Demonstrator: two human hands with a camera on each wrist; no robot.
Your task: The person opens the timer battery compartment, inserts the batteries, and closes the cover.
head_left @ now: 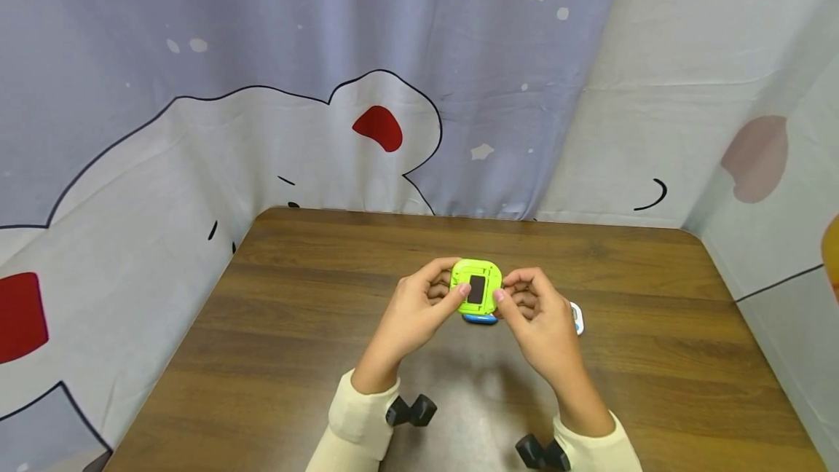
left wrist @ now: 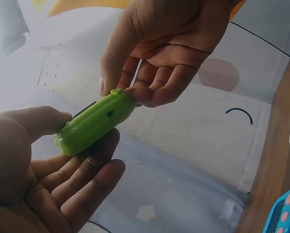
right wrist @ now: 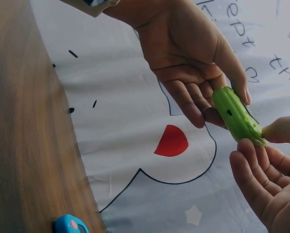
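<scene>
Above the table both hands hold a small lime-green digital timer (head_left: 476, 288), its back with a dark rectangle facing up toward the head. My left hand (head_left: 413, 308) pinches its left side, thumb on the back and fingers underneath. At the opposite edge my right hand (head_left: 540, 323) pinches the casing between thumb and fingertips. Both wrist views show the green casing (left wrist: 96, 122) from the side, with a small dark slot in it. A blue timer (head_left: 481, 319) lies below, partly covered by the green one; its display and pink buttons show in the left wrist view.
A white device (head_left: 577, 317) with a display lies on the wooden table (head_left: 295, 326), partly behind the right hand. Printed curtains (head_left: 262, 144) enclose the table at the back and sides. Black wrist mounts (head_left: 411, 411) sit at both cream sleeves.
</scene>
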